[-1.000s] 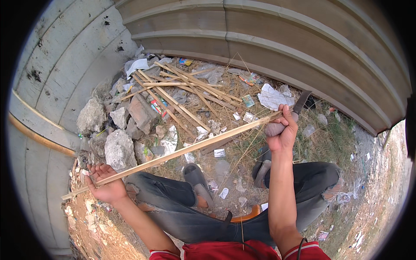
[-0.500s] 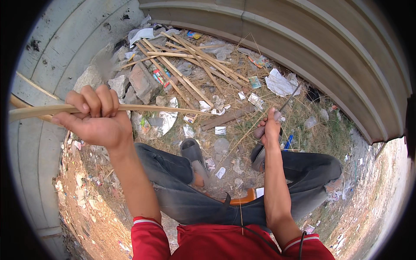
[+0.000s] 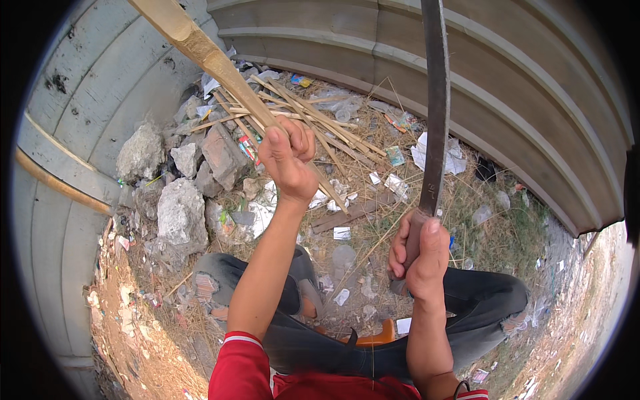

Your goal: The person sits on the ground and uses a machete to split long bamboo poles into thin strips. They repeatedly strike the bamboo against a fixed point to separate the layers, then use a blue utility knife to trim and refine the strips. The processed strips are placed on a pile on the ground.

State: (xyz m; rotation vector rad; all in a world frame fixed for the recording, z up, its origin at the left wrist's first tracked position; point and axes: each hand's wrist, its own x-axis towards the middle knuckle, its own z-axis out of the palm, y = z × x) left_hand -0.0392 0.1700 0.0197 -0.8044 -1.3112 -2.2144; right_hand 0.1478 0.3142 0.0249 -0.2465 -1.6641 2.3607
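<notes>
My left hand [image 3: 288, 158] is closed round a long pale strip, bamboo by its look [image 3: 223, 67]. Its far end rises toward the upper left, and a knobbly node shows partway along. The lower end slants down past my fist over the ground. In my right hand [image 3: 421, 257] is a machete, gripped by its dull brown handle [image 3: 415, 235]. The long dark blade [image 3: 435, 113] points up and away, its tip cut off by the picture's top edge. Blade and strip are apart.
Several split strips [image 3: 320, 123] lie piled ahead, beside broken concrete chunks [image 3: 181, 217]. Litter and dry grass cover the ground. A corrugated metal wall [image 3: 533, 100] curves along the far right, a pale panel wall [image 3: 87, 87] on the left. A bamboo pole [image 3: 63, 181] leans there.
My left hand has moved right, swinging the strip from level to steeply slanted. My right hand has come nearer, and the machete has turned upright.
</notes>
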